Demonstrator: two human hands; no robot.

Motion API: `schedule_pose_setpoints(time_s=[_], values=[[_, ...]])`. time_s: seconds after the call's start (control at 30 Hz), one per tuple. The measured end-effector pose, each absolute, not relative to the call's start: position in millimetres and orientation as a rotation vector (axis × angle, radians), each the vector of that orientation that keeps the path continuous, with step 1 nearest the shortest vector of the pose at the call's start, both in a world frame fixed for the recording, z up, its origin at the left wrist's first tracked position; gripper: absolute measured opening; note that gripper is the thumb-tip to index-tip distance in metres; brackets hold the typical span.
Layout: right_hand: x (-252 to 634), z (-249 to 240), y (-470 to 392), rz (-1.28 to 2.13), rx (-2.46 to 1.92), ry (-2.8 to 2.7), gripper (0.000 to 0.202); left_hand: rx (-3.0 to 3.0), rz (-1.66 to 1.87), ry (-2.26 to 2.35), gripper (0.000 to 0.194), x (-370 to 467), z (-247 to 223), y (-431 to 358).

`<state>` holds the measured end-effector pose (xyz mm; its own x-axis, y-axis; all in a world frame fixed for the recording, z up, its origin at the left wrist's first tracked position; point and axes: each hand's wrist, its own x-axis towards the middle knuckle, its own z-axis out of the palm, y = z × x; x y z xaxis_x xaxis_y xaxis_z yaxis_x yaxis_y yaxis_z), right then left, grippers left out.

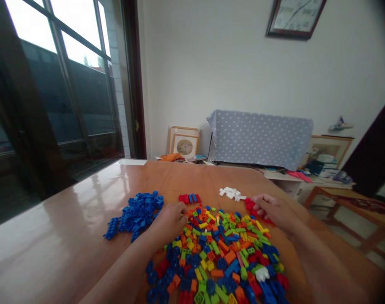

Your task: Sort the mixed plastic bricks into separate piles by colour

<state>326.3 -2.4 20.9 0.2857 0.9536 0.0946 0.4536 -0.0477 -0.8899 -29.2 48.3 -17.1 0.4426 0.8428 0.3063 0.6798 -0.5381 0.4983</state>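
Observation:
A wide heap of mixed building bricks [222,249] in red, blue, green, yellow and orange lies in front of me. At the heap's upper left edge is my left hand [171,221], its fingers curled inward; whatever they hold is hidden. My right hand [271,207] is at a small group of red bricks [249,205] on the right, fingers bent and touching them; I cannot make out a single brick in its grip. Left of my left hand sits a pile of blue bricks [140,212]. Beyond it stands a short row of red and blue bricks [189,198]. White bricks [230,193] lie farther back.
Everything rests on a glossy wooden table [72,228]. Behind it are a polka-dot cloth [258,137] over a boxy object and a framed picture [184,144]. A wooden stool [363,207] stands at the right, a glass door [75,84] at the left.

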Motion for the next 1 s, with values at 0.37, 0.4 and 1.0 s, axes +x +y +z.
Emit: schedule_pose_setpoints(time_s=[0.37,0.4,1.0], values=[[345,-4,1,0.476,-1.701,-1.72,0.034,2.23,1.014,1.297,0.035,-26,-27,58],[345,-5,1,0.457,-1.707,-1.775,0.033,2.206,1.029,1.306,0.036,-26,-28,59],[346,-11,-10,0.582,-1.643,-2.073,0.038,2.174,0.569,1.226,0.029,6,7,53]])
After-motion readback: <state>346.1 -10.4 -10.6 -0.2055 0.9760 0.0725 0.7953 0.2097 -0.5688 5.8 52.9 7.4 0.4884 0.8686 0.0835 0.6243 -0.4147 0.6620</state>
